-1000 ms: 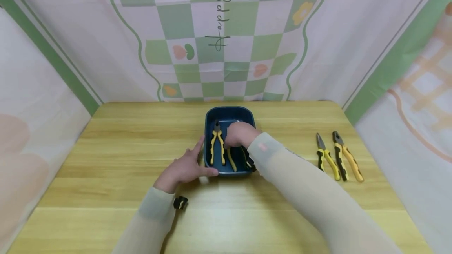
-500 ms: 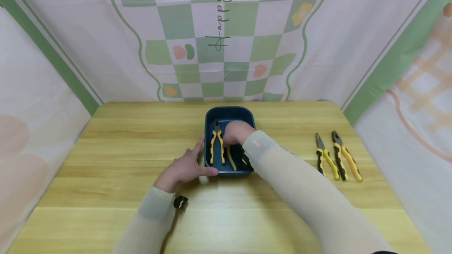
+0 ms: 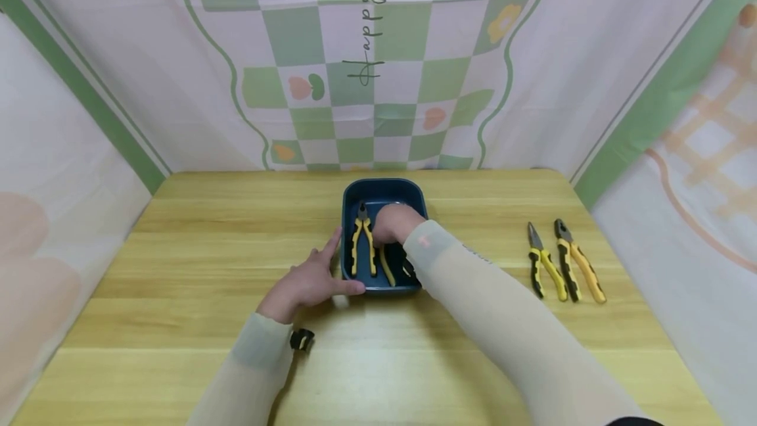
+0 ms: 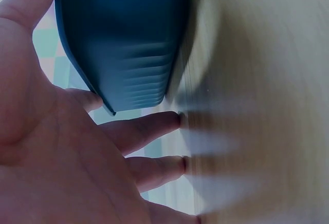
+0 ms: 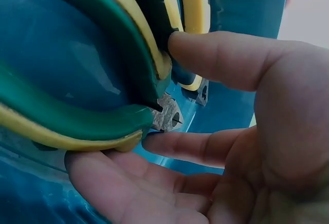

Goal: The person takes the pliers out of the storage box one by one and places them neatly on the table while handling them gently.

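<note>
Your right hand [image 3: 399, 223] has the green pliers [image 5: 110, 125] pinched between thumb and fingers, inside the bin [image 3: 384, 192]. Left hand [image 3: 310, 279]: fingers spread, thumb on rim.

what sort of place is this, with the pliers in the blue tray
Probably a makeshift indoor tabletop set-up rather than a full workshop: printed fabric hangs behind and along both sides of a wood-grain table, where a dark blue tray holds pliers.

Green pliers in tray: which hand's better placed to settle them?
Right, probably: the right hand is inside the tray, touching the green pliers; the left hand rests at the rim, farther away.
</note>
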Motion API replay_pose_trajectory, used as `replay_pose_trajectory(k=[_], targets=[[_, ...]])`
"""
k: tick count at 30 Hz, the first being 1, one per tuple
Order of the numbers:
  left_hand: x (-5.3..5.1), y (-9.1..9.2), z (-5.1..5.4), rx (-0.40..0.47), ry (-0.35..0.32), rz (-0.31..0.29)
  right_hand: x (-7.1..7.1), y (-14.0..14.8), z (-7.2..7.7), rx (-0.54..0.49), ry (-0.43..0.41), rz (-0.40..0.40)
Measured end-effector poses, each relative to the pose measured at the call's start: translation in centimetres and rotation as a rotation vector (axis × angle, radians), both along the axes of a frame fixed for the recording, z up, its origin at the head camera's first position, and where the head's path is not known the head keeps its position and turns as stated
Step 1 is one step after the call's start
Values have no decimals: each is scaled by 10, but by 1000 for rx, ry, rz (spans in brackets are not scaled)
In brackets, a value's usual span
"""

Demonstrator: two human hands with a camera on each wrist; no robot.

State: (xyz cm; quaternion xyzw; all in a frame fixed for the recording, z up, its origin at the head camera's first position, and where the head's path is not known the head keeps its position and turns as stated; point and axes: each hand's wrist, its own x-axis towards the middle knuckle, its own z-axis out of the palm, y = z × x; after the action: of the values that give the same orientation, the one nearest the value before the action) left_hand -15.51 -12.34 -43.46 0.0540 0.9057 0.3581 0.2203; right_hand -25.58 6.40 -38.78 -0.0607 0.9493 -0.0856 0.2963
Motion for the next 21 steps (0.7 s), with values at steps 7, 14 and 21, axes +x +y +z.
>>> replay_pose_trajectory(k=[7,14,21], targets=[[1,0,1,10,-8,8,-30,0,-37,17,-73,-35],[2,0,1,12,0,-1,-66,-3,-76,101,-151,-44],[2,0,1,14,4,4,-68,-2,-76,127,-151,-35]])
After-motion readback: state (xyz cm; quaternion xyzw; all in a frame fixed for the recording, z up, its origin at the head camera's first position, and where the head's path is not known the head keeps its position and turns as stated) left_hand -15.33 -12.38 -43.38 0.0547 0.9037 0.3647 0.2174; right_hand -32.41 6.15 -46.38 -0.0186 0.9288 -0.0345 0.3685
